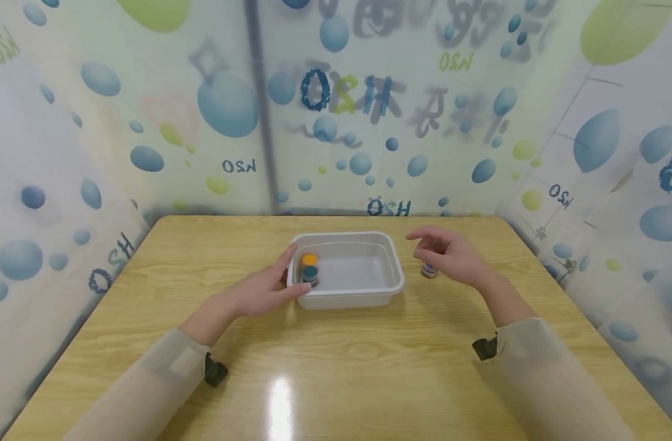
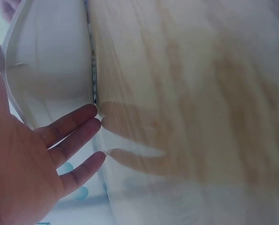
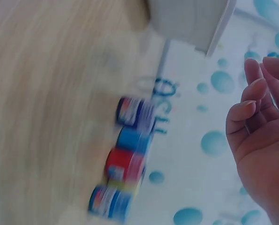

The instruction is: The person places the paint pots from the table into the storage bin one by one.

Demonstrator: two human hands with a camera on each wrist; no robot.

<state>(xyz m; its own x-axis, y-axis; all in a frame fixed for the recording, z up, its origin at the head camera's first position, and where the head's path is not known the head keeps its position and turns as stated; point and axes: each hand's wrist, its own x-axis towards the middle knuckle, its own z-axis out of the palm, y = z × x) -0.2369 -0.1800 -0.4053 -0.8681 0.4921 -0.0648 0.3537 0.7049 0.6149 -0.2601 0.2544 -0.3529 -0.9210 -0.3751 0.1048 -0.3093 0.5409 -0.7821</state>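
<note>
The loosely curled, empty right hand (image 1: 450, 256) partly blocks the head view of jars (image 3: 125, 165) right of the white tub (image 1: 349, 301); two more small jars (image 1: 310, 274) stand inside its left end. The tub lies nearer the table's (image 1: 358, 367) far edge, long axis parallel; the left hand (image 1: 258, 293), fingers straight, touches its left end.

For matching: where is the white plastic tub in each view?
Head: white plastic tub just below centre, left hand at its left end.
Left wrist: tub upper left, cut off by the top edge.
Right wrist: tub at the top edge, right of centre.
Shared landmark: wood-grain tabletop.
</note>
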